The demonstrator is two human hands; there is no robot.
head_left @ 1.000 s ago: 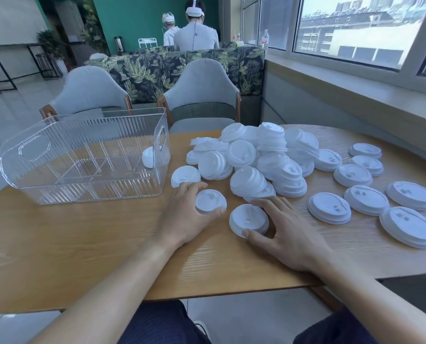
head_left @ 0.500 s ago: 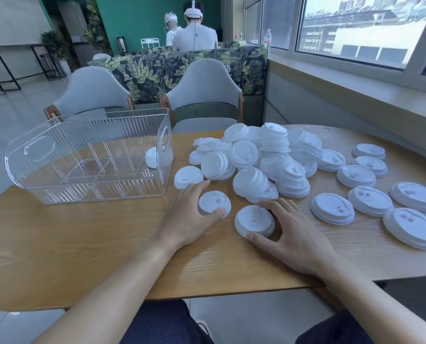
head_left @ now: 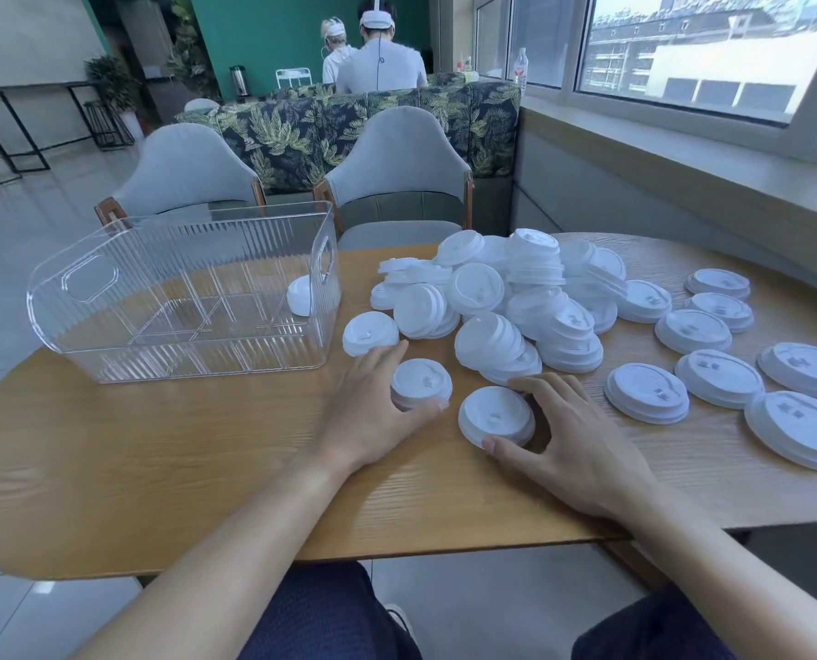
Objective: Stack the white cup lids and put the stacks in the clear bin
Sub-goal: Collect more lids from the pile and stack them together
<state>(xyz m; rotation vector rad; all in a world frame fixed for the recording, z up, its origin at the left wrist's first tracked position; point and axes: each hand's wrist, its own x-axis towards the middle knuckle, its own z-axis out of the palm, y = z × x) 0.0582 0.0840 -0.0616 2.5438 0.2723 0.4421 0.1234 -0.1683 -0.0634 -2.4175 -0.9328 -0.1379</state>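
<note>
The clear bin [head_left: 182, 297] wall blurs a lid [head_left: 300, 295]; inner pile [head_left: 516, 297] lids are hidden

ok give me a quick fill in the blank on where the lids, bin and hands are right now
1. The clear bin stands on the wooden table, to the ____ of the pile of white lids.
2. The left hand grips a small ____ lid.
3. The right hand holds a lid that lies on the ____.
4. The two chairs behind the table are ____.

Missing words: left; white; table; grey
</note>
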